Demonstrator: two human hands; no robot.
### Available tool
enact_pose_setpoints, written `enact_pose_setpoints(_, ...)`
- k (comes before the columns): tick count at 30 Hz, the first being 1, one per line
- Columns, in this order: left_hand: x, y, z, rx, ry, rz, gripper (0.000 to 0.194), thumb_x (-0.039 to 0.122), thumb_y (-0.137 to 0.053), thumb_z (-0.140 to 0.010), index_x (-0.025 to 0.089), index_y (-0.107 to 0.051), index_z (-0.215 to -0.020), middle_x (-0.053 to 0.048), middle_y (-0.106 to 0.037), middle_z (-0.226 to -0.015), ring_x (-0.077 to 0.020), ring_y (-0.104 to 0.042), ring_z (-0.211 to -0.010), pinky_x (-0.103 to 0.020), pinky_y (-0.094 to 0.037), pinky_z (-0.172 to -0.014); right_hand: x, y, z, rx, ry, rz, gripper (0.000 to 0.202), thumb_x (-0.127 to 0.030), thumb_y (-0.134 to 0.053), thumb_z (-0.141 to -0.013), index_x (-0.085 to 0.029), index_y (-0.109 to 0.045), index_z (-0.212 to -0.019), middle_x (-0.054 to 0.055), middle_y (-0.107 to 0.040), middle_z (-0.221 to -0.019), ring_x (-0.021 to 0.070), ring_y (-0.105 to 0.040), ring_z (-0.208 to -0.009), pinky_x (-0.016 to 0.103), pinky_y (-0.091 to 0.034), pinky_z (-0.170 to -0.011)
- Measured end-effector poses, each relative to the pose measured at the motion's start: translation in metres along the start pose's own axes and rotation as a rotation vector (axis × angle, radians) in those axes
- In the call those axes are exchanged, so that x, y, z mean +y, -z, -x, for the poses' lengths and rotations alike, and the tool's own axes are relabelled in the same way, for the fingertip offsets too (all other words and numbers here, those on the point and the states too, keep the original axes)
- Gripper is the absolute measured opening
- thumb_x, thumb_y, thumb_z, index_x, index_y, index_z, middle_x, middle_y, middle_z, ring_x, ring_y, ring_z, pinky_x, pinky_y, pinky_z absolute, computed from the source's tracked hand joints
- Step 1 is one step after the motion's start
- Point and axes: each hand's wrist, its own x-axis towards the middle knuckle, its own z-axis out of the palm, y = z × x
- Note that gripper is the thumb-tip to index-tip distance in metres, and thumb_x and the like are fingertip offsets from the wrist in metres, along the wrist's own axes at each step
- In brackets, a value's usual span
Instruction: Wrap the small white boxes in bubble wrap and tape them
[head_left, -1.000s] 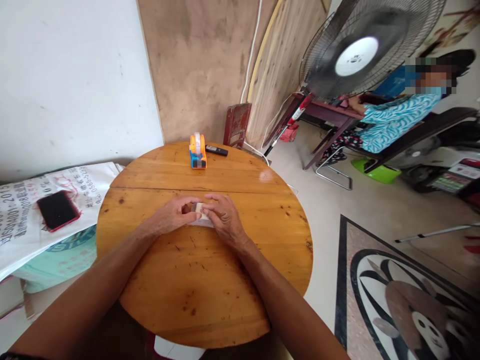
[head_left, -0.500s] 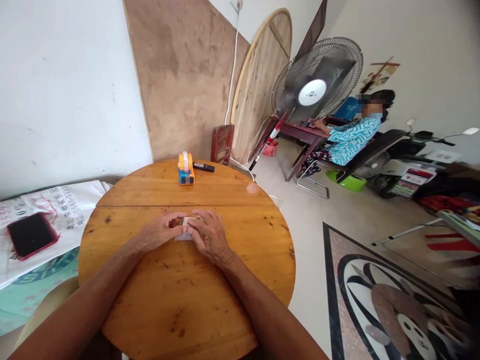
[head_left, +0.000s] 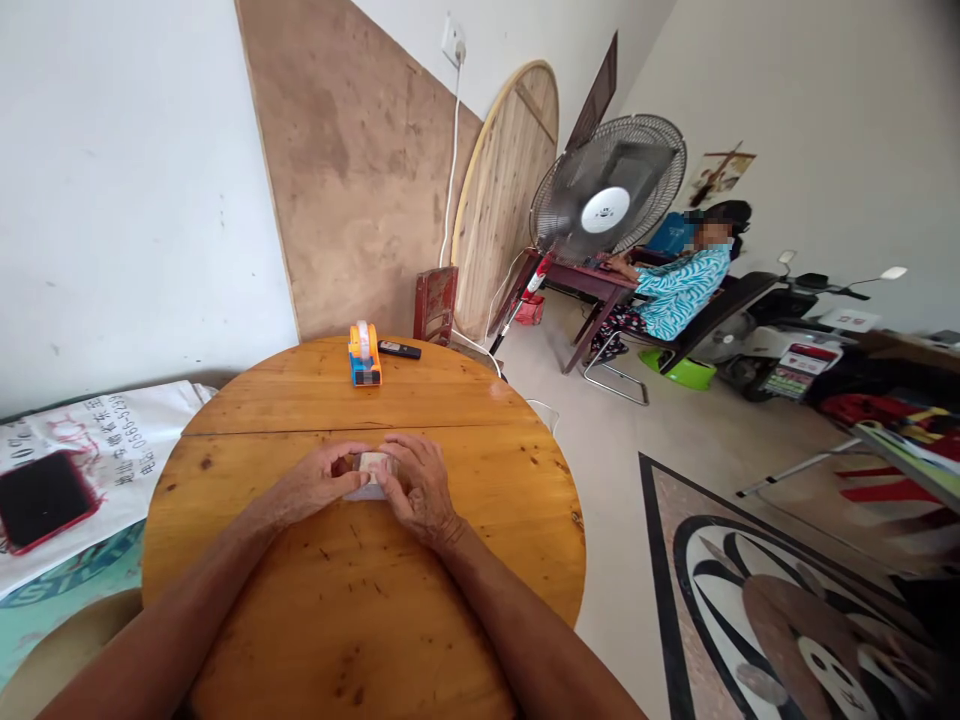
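Note:
On the round wooden table (head_left: 360, 610), both hands are curled round a small pale box (head_left: 365, 491) with a whitish, partly clear look; what it contains I cannot make out. My left hand (head_left: 324, 484) grips its left side, thumb in front and fingers behind. My right hand (head_left: 421, 488) closes on the right side, its thumb over the near top edge and its fingers along the back. Farther back on the tabletop stands an orange and blue tape dispenser (head_left: 365, 356) with a roll of tape, beside a slim black object (head_left: 399, 349).
Left of the table, a phone with a red edge (head_left: 43, 500) lies on a white printed sack (head_left: 135, 430). A standing fan (head_left: 606, 210) is behind on the right. Beyond it, a person (head_left: 682, 290) sits at a dark red table (head_left: 600, 285). A wooden chair back (head_left: 435, 305) touches the far side.
The camera view has shifted, so the table sits slightly lower and more left. Both hands stay round the box; my right fingers have moved a little, showing more of its pale top.

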Motion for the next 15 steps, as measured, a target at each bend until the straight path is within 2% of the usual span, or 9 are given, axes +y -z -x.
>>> enact_pose_setpoints(3, 0.001, 0.001, 0.0, 0.017, 0.045, -0.009, 0.06, 0.052, -0.062, -0.077, 0.016, -0.06, -0.124, 0.001, -0.058, -0.07, -0.0158, -0.051, -0.063, -0.026, -0.036, -0.057, 0.005, 0.007, -0.005, 0.075, -0.073, -0.01, 0.025, -0.029, -0.055, -0.09, -0.022, -0.062, -0.113, 0.009, -0.066, -0.12, 0.0225, -0.06, -0.11, 0.04, -0.042, -0.097)
enact_pose_setpoints(5, 0.004, 0.001, 0.001, 0.055, 0.067, -0.011, 0.064, 0.053, -0.064, -0.073, 0.013, -0.06, -0.124, 0.001, -0.058, -0.07, -0.0159, -0.051, -0.064, -0.026, -0.037, -0.058, 0.008, 0.021, -0.009, 0.116, -0.165, -0.016, 0.024, -0.029, -0.054, -0.09, -0.022, -0.063, -0.111, 0.01, -0.066, -0.121, 0.0231, -0.06, -0.114, 0.041, -0.042, -0.1)
enact_pose_setpoints(9, 0.02, 0.003, 0.008, 0.13, 0.117, 0.037, 0.066, 0.047, -0.064, -0.073, 0.009, -0.055, -0.127, -0.002, -0.062, -0.079, -0.0136, -0.053, -0.064, -0.025, -0.038, -0.058, 0.017, 0.072, -0.007, 0.127, -0.275, -0.009, 0.018, -0.029, -0.055, -0.088, -0.021, -0.066, -0.099, 0.009, -0.066, -0.116, 0.0206, -0.059, -0.113, 0.04, -0.044, -0.101)
enact_pose_setpoints(11, 0.03, 0.011, 0.012, 0.165, 0.144, 0.05, 0.065, 0.04, -0.065, -0.073, 0.009, -0.053, -0.129, -0.002, -0.062, -0.08, -0.0108, -0.049, -0.057, -0.024, -0.035, -0.052, 0.028, 0.102, 0.005, 0.133, -0.323, 0.012, 0.017, -0.029, -0.06, -0.085, -0.021, -0.067, -0.098, 0.008, -0.067, -0.113, 0.0187, -0.059, -0.11, 0.039, -0.044, -0.1)
enact_pose_setpoints(15, 0.045, 0.045, 0.035, 0.326, 0.028, 0.007, 0.051, 0.032, -0.067, -0.075, 0.015, -0.057, -0.123, -0.006, -0.062, -0.117, -0.0074, -0.054, -0.067, -0.024, -0.04, -0.057, 0.053, 0.15, 0.061, 0.231, -0.547, -0.002, 0.02, -0.03, -0.066, -0.079, -0.022, -0.07, -0.097, 0.007, -0.066, -0.115, 0.0189, -0.063, -0.104, 0.036, -0.051, -0.085)
